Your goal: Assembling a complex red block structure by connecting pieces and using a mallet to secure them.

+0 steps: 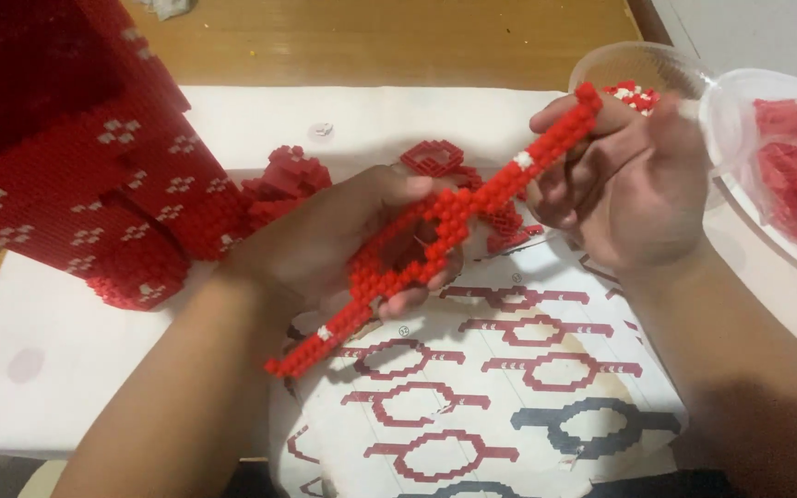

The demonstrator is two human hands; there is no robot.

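A long red strip of tiny building blocks (445,226), with a ring-shaped opening in its middle and two white blocks along it, runs diagonally from lower left to upper right. My left hand (343,235) grips it around the middle. My right hand (629,175) pinches its upper end. Beneath lies an instruction sheet (500,387) printed with red and dark ring-strip diagrams.
A big red block model with white flower dots (76,157) fills the upper left. Smaller red block pieces (288,180) lie behind my hands. Two clear plastic bowls of red blocks (786,175) stand at the right. A white mat (66,378) covers the wooden table.
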